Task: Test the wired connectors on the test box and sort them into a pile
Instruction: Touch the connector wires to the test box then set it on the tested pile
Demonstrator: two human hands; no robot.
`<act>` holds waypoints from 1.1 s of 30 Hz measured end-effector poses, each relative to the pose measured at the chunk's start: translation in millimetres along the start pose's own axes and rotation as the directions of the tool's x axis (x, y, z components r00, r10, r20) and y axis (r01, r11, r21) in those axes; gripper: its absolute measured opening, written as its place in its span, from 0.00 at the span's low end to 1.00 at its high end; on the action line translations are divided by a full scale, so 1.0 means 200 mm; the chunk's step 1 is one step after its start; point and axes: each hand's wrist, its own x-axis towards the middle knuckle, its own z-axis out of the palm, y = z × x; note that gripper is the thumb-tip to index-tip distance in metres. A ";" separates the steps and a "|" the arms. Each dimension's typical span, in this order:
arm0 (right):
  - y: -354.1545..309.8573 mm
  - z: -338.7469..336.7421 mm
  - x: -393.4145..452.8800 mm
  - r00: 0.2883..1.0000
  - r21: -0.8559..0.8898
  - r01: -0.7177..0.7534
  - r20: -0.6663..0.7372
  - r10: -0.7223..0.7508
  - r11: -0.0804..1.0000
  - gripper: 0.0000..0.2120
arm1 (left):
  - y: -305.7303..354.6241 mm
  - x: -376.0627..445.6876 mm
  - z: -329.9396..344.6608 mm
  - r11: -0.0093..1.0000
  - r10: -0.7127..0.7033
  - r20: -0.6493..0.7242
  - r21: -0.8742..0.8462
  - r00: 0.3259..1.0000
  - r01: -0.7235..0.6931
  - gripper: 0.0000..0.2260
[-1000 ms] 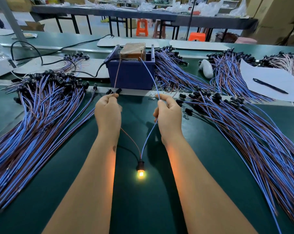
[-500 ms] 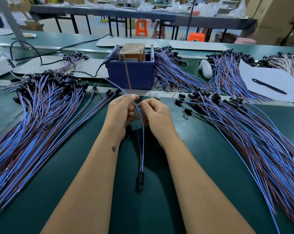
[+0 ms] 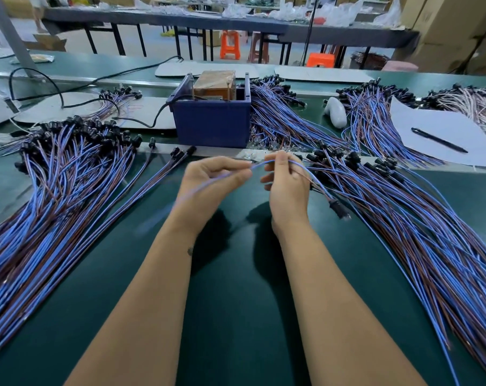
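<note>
Head view is showing, at far left, the sorted pile (image 3: 55, 196) lying fanned across the green mat (image 3: 236, 302), its thin blue and brown insulated leads ending in small black moulded caps bunched at the far end. Moving inward, the left hand (image 3: 214, 182) is curling its fingers round the blurred blue lead of the wired connector (image 3: 338, 208) that was lit amber on the mat a second ago; the lamp is now dark and the piece is lifted off the mat, its wire ends pulled away from the test box (image 3: 211, 126). That reads as a completed, passed test, so this piece is probably heading for a pile. The box itself is sitting just beyond the hands, a squarish dark-blue plastic bin holding a tan taped block, with a black cable trailing off to its left. The right hand (image 3: 288, 188) is pinching the same lead between thumb and fingertips, and the black cylindrical lamp end is dangling beside that wrist, over the edge of the untested heap (image 3: 403, 232). This heap is spreading right in long glossy strands. Farther right, a white sheet (image 3: 445, 135) is carrying a black pen (image 3: 439, 140).
</note>
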 end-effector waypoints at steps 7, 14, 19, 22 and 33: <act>0.02 -0.16 0.13 0.992 -0.031 -0.128 -0.009 0.127 0.991 0.13 | -0.04 -0.07 0.24 0.921 0.056 0.387 0.336 0.920 -0.198 0.07; -0.04 -0.37 0.18 0.994 -0.683 0.037 0.103 0.046 0.729 0.14 | -0.04 -0.11 0.31 0.896 -0.011 0.525 0.384 0.851 -0.225 0.11; -0.14 -0.55 0.27 0.991 -0.936 0.132 0.135 -0.014 0.327 0.13 | -0.04 -0.10 0.30 0.886 -0.037 0.445 0.428 0.895 -0.176 0.11; -0.18 -0.65 0.32 0.993 -0.968 0.117 0.112 -0.036 0.222 0.10 | -0.04 -0.09 0.31 0.879 -0.067 0.423 0.454 0.904 -0.147 0.10; -0.12 -0.45 0.23 0.982 -0.970 -0.087 -0.122 -0.146 0.229 0.23 | -0.03 -0.01 0.13 0.706 0.050 -0.033 0.708 0.998 -0.012 0.10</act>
